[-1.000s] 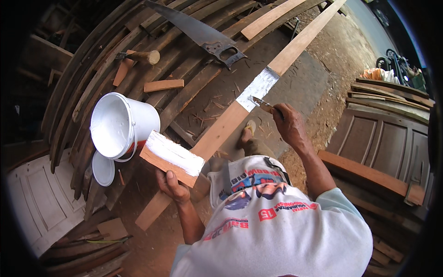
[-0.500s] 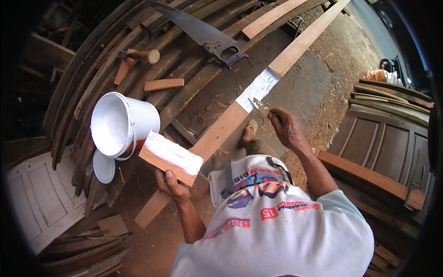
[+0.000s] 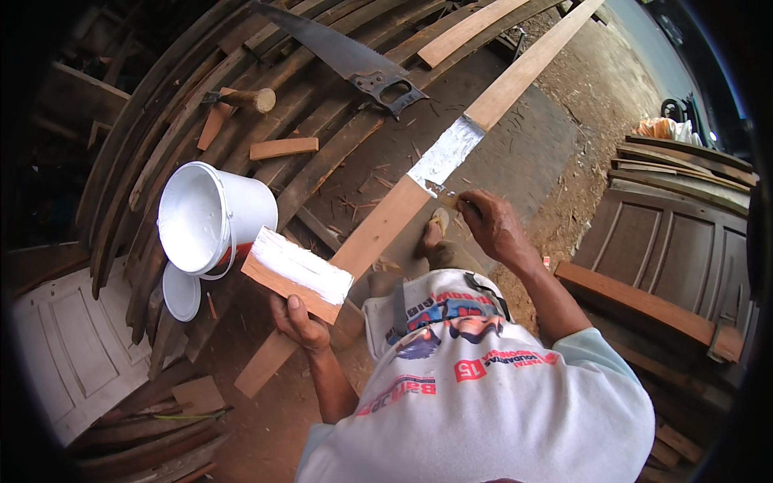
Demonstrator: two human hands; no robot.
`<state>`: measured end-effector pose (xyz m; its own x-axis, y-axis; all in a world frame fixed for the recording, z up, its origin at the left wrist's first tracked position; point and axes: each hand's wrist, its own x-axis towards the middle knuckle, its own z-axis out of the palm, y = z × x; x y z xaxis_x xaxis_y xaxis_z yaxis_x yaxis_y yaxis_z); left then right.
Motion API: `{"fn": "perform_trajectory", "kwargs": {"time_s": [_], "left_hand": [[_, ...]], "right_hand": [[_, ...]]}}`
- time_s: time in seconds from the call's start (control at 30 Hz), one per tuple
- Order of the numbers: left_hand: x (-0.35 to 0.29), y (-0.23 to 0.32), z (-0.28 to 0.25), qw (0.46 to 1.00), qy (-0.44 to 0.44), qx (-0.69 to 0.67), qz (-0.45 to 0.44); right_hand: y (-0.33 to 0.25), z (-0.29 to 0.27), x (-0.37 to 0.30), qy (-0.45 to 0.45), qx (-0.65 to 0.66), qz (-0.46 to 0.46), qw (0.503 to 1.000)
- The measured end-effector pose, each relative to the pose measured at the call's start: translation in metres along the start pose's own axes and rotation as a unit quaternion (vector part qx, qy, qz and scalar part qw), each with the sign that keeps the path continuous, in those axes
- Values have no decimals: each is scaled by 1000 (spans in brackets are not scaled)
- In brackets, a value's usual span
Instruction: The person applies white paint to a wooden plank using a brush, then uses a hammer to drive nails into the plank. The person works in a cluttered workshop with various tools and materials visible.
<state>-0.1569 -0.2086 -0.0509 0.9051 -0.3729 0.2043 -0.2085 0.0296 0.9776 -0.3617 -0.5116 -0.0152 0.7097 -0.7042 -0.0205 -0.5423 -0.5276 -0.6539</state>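
My left hand [image 3: 302, 324] grips a short wooden block [image 3: 291, 286] from below, its upper face thickly coated with white paste. Lying diagonally in front of me is a long plank [image 3: 382, 221] with a recessed section covered in the same white paste [image 3: 448, 151]. My right hand [image 3: 494, 227] is closed in a pinch on a small thin spreader [image 3: 445, 194], partly hidden by the fingers. The spreader's tip is smeared white and lies at the near edge of the coated section.
A white bucket [image 3: 256, 205] of white paste stands at left beside its round lid [image 3: 181, 293]. A handsaw [image 3: 354, 64], a hammer [image 3: 256, 100] and wood offcuts [image 3: 283, 148] rest on stacked timbers. Dark door panels [image 3: 644, 241] lie at right.
My right hand has moved left and slightly down with the spreader, along the coated section's near edge. My left hand holds the block almost in the same place.
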Motion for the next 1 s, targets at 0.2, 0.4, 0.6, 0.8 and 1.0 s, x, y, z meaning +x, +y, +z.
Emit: {"fn": "perform_trajectory", "kwargs": {"time_s": [0.2, 0.4, 0.6, 0.8, 1.0], "left_hand": [[0, -8, 0, 1000, 12, -12, 19], [5, -1, 1, 999, -5, -11, 35], [4, -6, 1, 1000, 2, -24, 18], [4, -7, 2, 998, -5, -55, 10], [-2, -6, -2, 996, 43, -74, -37]], "right_hand": [[7, -14, 8, 69, 2, 42, 997], [1, -4, 11, 19, -28, -3, 999], [25, -31, 39, 127, -55, 51, 989], [13, -30, 44, 120, -37, 44, 991], [2, -18, 45, 74, 44, 24, 996]]}}
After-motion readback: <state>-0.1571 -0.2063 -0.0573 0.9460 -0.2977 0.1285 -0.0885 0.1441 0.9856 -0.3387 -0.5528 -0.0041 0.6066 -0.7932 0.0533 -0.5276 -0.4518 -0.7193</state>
